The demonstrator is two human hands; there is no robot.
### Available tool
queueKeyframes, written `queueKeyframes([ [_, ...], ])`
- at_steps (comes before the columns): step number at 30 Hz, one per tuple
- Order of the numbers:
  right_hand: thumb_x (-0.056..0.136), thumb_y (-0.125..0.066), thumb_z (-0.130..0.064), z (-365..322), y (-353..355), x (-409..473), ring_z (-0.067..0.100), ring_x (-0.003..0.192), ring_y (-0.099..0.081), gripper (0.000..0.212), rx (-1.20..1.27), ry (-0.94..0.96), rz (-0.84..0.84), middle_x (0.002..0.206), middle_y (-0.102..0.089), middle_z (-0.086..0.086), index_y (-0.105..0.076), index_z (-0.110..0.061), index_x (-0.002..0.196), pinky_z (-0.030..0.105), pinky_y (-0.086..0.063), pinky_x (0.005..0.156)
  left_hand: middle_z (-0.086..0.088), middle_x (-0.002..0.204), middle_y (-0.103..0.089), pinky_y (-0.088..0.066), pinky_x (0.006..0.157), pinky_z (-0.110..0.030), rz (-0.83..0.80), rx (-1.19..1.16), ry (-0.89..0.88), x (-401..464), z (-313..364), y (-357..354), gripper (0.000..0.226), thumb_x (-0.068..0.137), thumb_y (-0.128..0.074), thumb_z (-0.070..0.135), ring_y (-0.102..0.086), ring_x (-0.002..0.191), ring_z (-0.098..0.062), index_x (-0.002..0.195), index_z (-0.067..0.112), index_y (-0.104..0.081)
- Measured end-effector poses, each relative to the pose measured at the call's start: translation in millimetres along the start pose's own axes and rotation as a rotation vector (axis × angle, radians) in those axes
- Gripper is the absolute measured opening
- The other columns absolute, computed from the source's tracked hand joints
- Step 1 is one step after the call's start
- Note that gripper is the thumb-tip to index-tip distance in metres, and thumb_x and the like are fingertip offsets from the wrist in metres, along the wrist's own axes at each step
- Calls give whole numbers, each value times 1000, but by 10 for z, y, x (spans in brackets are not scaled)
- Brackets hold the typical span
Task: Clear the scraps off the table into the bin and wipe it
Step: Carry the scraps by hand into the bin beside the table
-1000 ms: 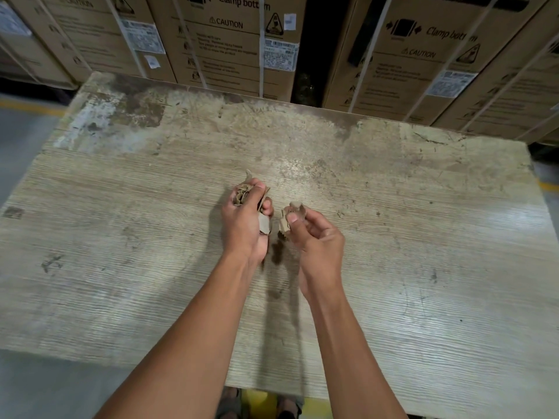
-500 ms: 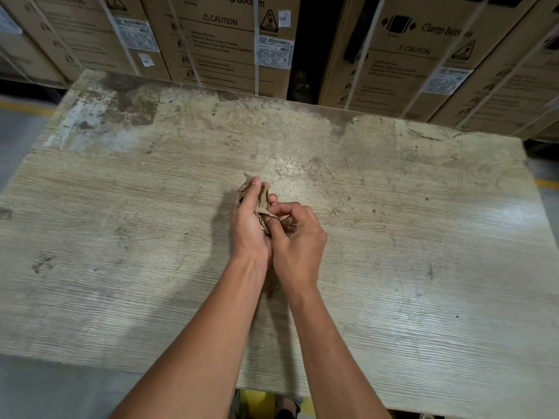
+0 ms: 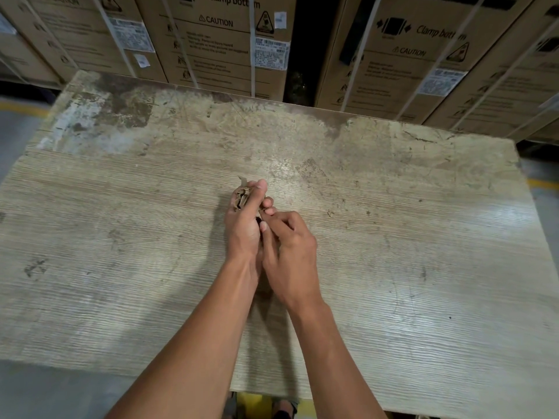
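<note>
You have a table (image 3: 393,237) of pale wood-grain laminate, finely ridged, scuffed and stained dull toward the far edge, with a soft sheen on the right. The scraps (image 3: 242,197) look like crumpled brown cardboard, matt. Behind stand matt cardboard boxes (image 3: 211,43) with pale straps.

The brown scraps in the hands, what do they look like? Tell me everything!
The scraps are small torn brown bits, cardboard by the look, crumpled into a bunch. The left hand clutches them above the middle of the table, with one pale tip poking out at the top. The right hand presses in beside them.
</note>
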State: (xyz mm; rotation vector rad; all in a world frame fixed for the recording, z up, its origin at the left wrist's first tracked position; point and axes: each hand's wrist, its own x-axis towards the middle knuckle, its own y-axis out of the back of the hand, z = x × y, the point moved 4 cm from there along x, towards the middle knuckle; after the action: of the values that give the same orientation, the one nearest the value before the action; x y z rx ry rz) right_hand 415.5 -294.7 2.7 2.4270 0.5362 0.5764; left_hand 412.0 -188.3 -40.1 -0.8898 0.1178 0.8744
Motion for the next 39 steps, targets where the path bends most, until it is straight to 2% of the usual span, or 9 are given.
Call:
queueKeyframes([
  [6,105,-70,-6,134,170,2,5,106,-76,16,350,-292,140,109,-79,-6,-65,-14,118,22,-60,92,4,80,-62,-45,50,-18,54,-192,40,53,2,-35,13,94,-81,14,-52,60,-5,98,16,-69],
  [12,99,-74,-3,411,295,-240,2,95,-66,39,-26,-297,56,114,-69,-9,-71,-14,136,29,-59,91,2,85,-64,-45,50,-15,42,-284,7,134,58,23,10,92,-81,12,-54,61,-5,93,16,-72],
  [18,100,-80,-18,298,105,-266,19,119,-54,53,-116,-241,-59,126,-64,3,-63,-10,150,27,-48,100,3,84,-61,-44,50,-15,-13,-241,8,125,35,37,10,92,-80,12,-53,60,-4,93,18,-71],
  [22,97,-75,2,328,-107,-79,25,100,-59,24,-268,-119,-90,110,-62,6,-76,-12,117,31,-52,75,4,83,-59,-43,50,-15,-25,-223,3,119,51,24,12,91,-80,13,-52,59,-3,93,19,-69],
  [25,92,-73,9,361,-123,27,19,75,-48,20,-339,-70,-116,86,-52,2,-69,-11,91,31,-37,56,5,82,-58,-42,49,-15,-22,-217,2,127,38,37,12,93,-77,12,-52,59,-3,95,19,-67],
  [28,98,-70,5,381,-3,89,18,69,-59,15,-157,-124,-85,84,-66,1,-72,-10,96,34,-47,58,4,82,-58,-42,49,-15,-27,-236,1,138,28,53,12,95,-76,10,-52,59,-4,97,17,-66],
  [30,104,-71,-8,402,116,117,10,78,-72,10,150,-288,-33,88,-77,-6,-77,-15,100,32,-60,73,5,82,-59,-42,50,-15,-30,-240,-9,150,14,52,13,93,-78,11,-52,60,-3,98,17,-67],
  [34,107,-71,-17,239,151,114,12,87,-75,9,607,-454,-43,92,-80,-2,-80,-17,105,34,-62,86,8,84,-57,-44,62,-28,-4,-140,-5,209,-40,124,30,82,-96,27,-53,68,-5,99,24,-71],
  [39,99,-81,-20,182,-34,137,5,76,-73,4,480,-490,-63,85,-80,-11,-83,-20,97,27,-58,77,8,87,-60,-46,56,-24,9,-183,17,175,-26,128,23,86,-90,24,-51,65,-4,98,23,-70],
])
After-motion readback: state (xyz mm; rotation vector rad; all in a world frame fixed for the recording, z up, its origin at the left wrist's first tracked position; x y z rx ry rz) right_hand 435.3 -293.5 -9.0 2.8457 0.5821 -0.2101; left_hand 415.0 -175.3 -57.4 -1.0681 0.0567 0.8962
